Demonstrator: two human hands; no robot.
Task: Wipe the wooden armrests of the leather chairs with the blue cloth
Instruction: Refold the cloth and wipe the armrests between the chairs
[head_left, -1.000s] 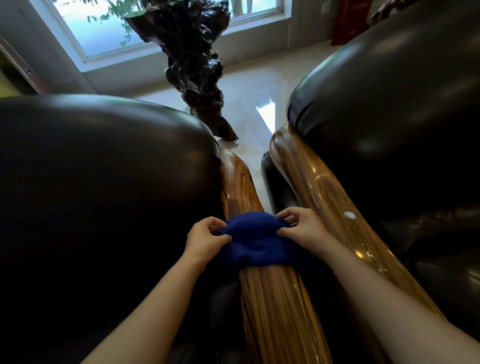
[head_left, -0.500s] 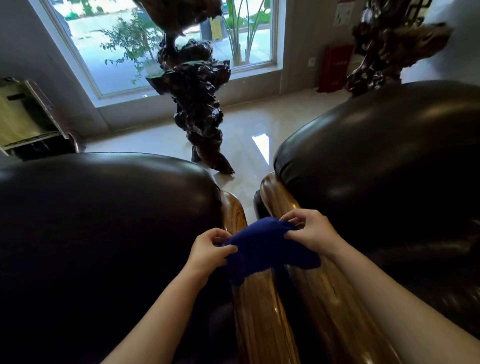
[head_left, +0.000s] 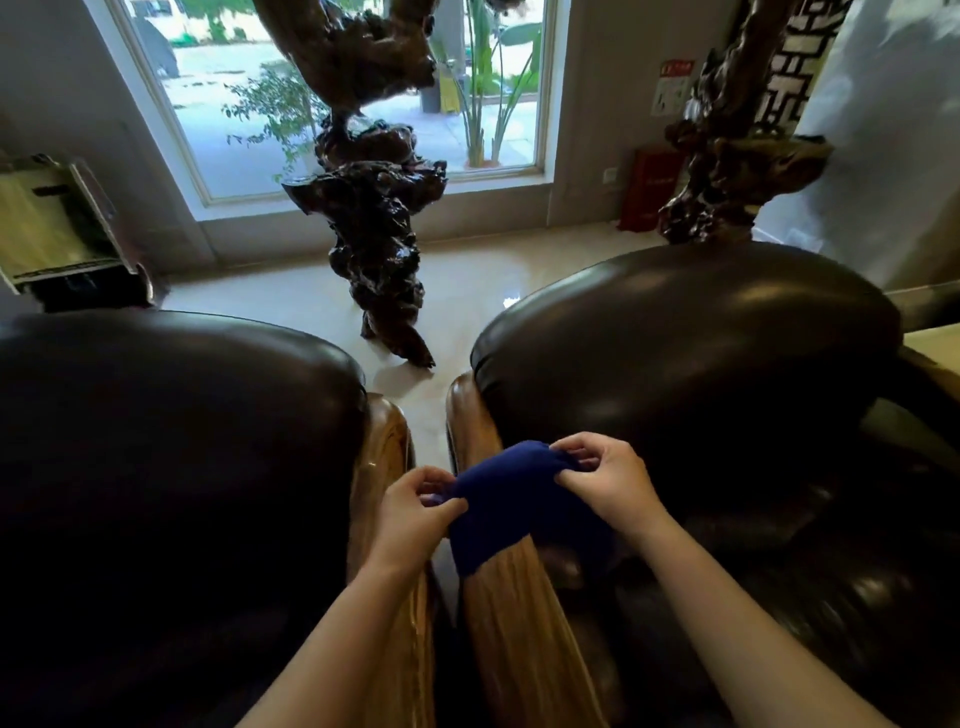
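The blue cloth (head_left: 506, 506) is draped across the wooden armrest of the right leather chair (head_left: 514, 618), stretched between both hands. My left hand (head_left: 413, 512) pinches the cloth's left edge, over the gap beside the wooden armrest of the left chair (head_left: 382, 457). My right hand (head_left: 605, 483) pinches the cloth's right edge against the dark leather of the right chair (head_left: 685, 353). The left chair (head_left: 166, 441) fills the lower left. The two armrests run side by side with a narrow gap between them.
A tall dark gnarled wood sculpture (head_left: 374, 234) stands on the glossy floor (head_left: 291, 301) beyond the chairs, before a large window (head_left: 332, 88). A second carved piece (head_left: 727, 156) and a red box (head_left: 649, 187) stand at the right. A cart (head_left: 57, 228) is at the left.
The cloth and both hands have shifted from the left chair's armrest onto the right chair's armrest. My view has tilted up, showing more of the room.
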